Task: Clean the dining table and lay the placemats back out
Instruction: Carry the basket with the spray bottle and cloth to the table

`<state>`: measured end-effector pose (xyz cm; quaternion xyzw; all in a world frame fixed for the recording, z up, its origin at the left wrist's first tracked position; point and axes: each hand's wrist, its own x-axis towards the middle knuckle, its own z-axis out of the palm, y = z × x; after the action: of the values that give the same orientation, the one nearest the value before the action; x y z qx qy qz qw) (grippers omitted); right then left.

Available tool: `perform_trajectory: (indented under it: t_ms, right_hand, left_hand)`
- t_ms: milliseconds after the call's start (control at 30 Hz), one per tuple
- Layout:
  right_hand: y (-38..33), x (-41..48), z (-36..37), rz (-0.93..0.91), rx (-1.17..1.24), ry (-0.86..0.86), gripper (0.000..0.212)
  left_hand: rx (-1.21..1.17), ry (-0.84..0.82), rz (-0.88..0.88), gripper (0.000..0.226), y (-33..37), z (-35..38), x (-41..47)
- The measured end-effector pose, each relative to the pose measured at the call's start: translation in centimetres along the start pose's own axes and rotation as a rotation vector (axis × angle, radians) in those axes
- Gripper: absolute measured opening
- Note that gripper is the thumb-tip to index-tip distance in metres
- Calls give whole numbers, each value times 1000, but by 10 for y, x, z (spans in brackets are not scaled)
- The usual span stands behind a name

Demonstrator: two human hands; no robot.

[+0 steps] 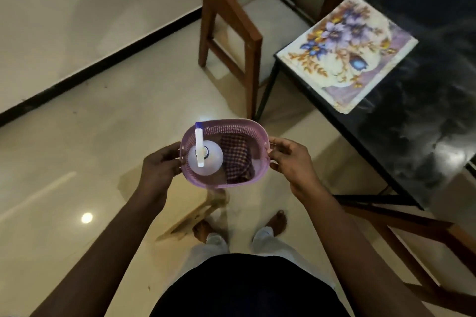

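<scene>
basket [233, 128] — spray btl [209, 163], cloth [237, 159]

Bottle [204, 159] left of cloth [238, 162] in basket [231, 124]; placemat [347, 53] on table [425, 115], right.

chair [231, 23] blocks table [425, 100] corner, placemat [353, 53] on top

A wooden chair [228, 13] stands on the glossy cream floor [77, 149].
</scene>
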<state>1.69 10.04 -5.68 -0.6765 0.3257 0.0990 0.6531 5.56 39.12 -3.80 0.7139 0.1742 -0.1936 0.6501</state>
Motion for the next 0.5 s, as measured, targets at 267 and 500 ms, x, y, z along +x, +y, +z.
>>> perform_trajectory:
  t_ms: [267, 500]
  right_hand:
    - [-17, -17, -147, -101, 57, 165, 31]
    - [-21, -17, -257, -127, 146, 295, 31]
  left_hand:
    - [34, -126, 43, 53, 44, 148, -17]
    - [104, -240, 50, 48, 68, 264, -14]
